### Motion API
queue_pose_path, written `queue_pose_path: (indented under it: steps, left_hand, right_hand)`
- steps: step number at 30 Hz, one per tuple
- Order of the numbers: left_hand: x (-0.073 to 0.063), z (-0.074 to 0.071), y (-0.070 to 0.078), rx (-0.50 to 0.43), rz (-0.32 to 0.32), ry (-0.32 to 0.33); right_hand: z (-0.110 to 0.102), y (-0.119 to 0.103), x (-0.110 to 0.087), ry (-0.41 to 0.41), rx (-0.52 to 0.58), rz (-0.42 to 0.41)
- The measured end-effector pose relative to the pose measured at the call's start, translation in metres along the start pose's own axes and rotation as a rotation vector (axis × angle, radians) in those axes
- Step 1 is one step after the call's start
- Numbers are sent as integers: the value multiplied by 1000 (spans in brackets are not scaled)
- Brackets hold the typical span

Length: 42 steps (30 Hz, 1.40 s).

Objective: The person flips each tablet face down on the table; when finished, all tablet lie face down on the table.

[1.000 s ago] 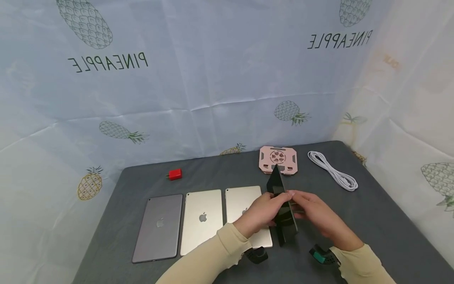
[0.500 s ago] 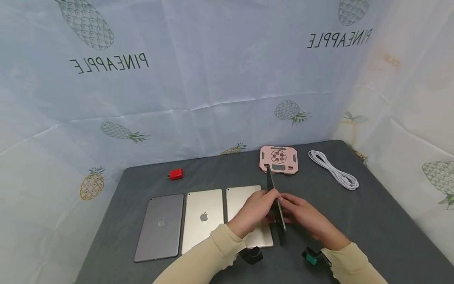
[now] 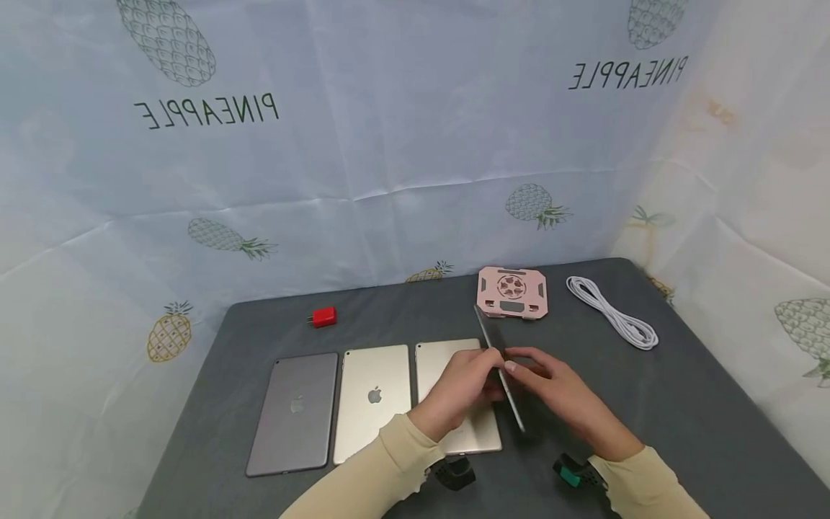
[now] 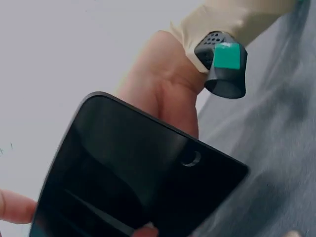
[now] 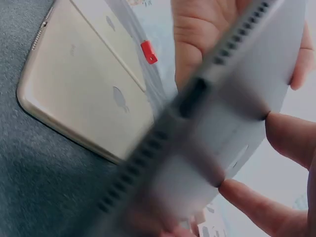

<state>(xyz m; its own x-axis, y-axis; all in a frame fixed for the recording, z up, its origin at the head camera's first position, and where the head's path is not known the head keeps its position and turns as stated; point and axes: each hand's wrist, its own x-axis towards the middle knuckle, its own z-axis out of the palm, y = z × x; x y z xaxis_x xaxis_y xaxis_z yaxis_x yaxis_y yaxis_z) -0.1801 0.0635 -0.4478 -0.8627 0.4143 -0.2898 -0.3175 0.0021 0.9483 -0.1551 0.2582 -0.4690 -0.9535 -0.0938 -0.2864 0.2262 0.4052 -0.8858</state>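
Observation:
A tablet [image 3: 511,401] stands on its long edge, tilted, above the right end of a row of tablets. My left hand [image 3: 454,393] grips its upper side. The fingertips of my right hand [image 3: 570,393] touch its back. In the left wrist view the black screen [image 4: 113,163] shows, with a round home button [image 4: 191,159] near one short edge. The right wrist view shows the grey back [image 5: 222,123], blurred, with two right fingertips [image 5: 289,136] against it. Beneath my left hand lies a gold tablet [image 3: 447,357], partly covered.
Left of it, another gold tablet [image 3: 372,425] and a grey tablet [image 3: 295,432] lie face down on the dark grey table [image 3: 214,404]. Farther back are a red plug adapter [image 3: 323,316], a pink fan-like stand [image 3: 512,292] and a bundled white cable [image 3: 612,313]. A pineapple-print curtain [image 3: 389,144] closes the back.
The held tablet has shifted left and turned: its screen showed toward the head camera at first, and now it is seen nearly edge-on. Both hands have moved slightly left with it.

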Motion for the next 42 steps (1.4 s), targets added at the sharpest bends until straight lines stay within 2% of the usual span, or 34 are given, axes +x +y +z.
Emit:
queue_pose_path:
  steps: [3, 6, 10, 13, 16, 19, 21, 24, 32, 42]
  left_hand:
    - [3, 1, -1, -107, -27, -24]
    - [6, 1, -3, -191, -55, -74]
    - [8, 4, -7, -243, -89, -134]
    - [8, 8, -10, -248, -113, -139]
    - [9, 11, -10, -180, -150, -125]
    - [9, 11, -10, -87, -180, -142]
    - [9, 10, -11, -41, -186, -161]
    - [9, 7, -12, -22, -180, -173]
    - [9, 7, -11, 72, -167, -108]
    - [4, 17, -12, 229, -140, -19]
  right_hand:
    - [-5, 1, -2, 33, -16, 15]
    - [-12, 4, -5, 50, 18, 19]
    - [-25, 10, -11, 66, 34, 34]
    - [-33, 14, -15, 61, 20, 58]
    - [-40, 18, -17, 54, 1, 78]
    - [-45, 21, -19, 63, -35, 91]
    - [-50, 22, -19, 68, -43, 96]
    - [-55, 24, -20, 66, -47, 107]
    - [-58, 24, -18, 54, -73, 138]
    - [-58, 27, -17, 84, -109, 150]
